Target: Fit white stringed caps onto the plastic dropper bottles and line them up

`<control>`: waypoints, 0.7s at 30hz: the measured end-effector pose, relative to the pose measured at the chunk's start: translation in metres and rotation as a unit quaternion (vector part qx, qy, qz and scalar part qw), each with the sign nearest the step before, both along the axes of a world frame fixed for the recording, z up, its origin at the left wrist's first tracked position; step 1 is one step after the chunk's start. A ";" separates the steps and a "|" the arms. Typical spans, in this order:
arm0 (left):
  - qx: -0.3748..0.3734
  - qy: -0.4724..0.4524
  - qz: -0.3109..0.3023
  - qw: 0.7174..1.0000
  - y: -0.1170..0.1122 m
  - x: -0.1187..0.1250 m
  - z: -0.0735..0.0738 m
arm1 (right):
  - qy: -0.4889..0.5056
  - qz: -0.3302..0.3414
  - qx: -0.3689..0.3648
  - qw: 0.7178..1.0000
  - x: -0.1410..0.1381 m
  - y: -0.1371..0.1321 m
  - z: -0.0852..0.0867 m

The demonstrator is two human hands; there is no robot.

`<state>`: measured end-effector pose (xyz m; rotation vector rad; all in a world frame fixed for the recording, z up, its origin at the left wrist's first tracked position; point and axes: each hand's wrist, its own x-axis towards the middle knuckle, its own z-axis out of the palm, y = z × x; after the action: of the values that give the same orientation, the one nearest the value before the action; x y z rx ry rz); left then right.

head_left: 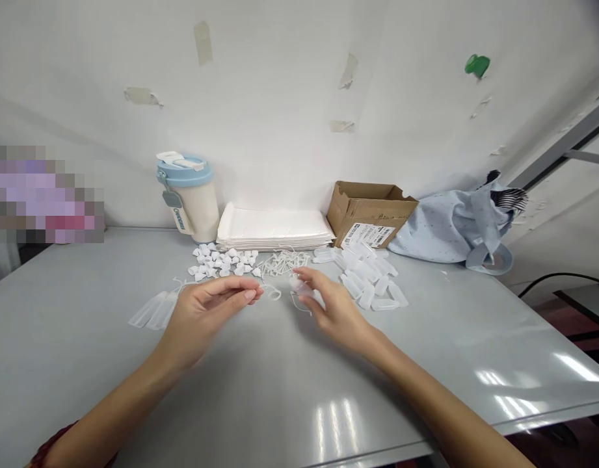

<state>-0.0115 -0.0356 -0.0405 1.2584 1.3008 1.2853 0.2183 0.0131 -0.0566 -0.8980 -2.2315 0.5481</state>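
Observation:
My left hand (201, 312) is closed in a pinch, with a curl of white string (272, 294) coming out at its fingertips. To its right, my right hand (335, 309) has thumb and fingers around a small translucent plastic piece (315, 294), partly hidden by the fingers. A thin string hangs below that piece. Behind the hands lies a tangle of white strings (284, 262). Small white plastic pieces (224, 261) are scattered at its left, and a pile of translucent plastic sleeves (370, 273) lies at its right. Several sleeves with strings (153, 311) rest beside my left hand.
Along the wall stand a cream tumbler with a blue lid (196, 201), a stack of white sheets or pouches (274, 227) and a brown cardboard box (372, 214). A light blue cloth bag (445, 224) lies at the right on the grey table (260, 403).

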 end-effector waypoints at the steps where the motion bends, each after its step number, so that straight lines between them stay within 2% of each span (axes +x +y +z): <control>1: -0.001 -0.016 -0.005 1.000 0.000 -0.001 -0.001 | -0.003 0.018 -0.011 1.000 -0.003 -0.004 -0.001; 4: -0.008 -0.060 -0.010 0.998 -0.002 -0.002 0.000 | 0.002 0.044 -0.038 0.998 -0.010 -0.013 -0.003; 9: -0.023 -0.112 -0.016 0.993 -0.003 0.000 0.003 | 0.011 0.049 -0.064 0.997 -0.012 -0.017 -0.001; 21: -0.035 -0.120 -0.033 0.992 -0.006 0.003 0.004 | 0.050 0.067 -0.057 0.995 -0.014 -0.023 0.000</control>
<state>-0.0085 -0.0411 -0.0368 1.0540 1.1146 1.2879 0.2043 -0.0096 -0.0565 -0.7627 -2.1978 0.7729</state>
